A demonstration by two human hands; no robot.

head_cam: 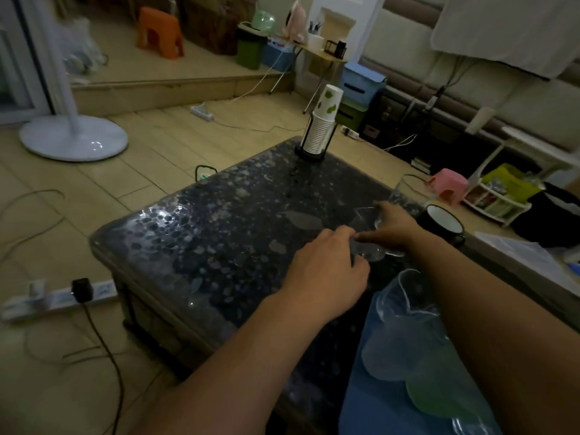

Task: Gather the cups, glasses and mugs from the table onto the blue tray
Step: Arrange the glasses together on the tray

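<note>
Right, both hands meet at clear glasses [372,243] mid-table [219,221]: the right hand [392,229] curls round one, the left hand [326,268] pinches at a glass with bent fingers, grip unclear. Nearer, several glasses already stand on the blue tray [370,400]. Just beyond the right hand sit a black mug [442,224] and a tall glass [408,189]; paper cups [321,127] are stacked at the far end.

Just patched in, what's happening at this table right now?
A person is clearing drinkware off a dark speckled table. Both hands are on clear glasses near its right side: the left hand at a low one, the right hand around another. The blue tray at the near edge already holds several clear glasses. A dark mug, a tall glass and a stack of paper cups remain on the table.
</note>
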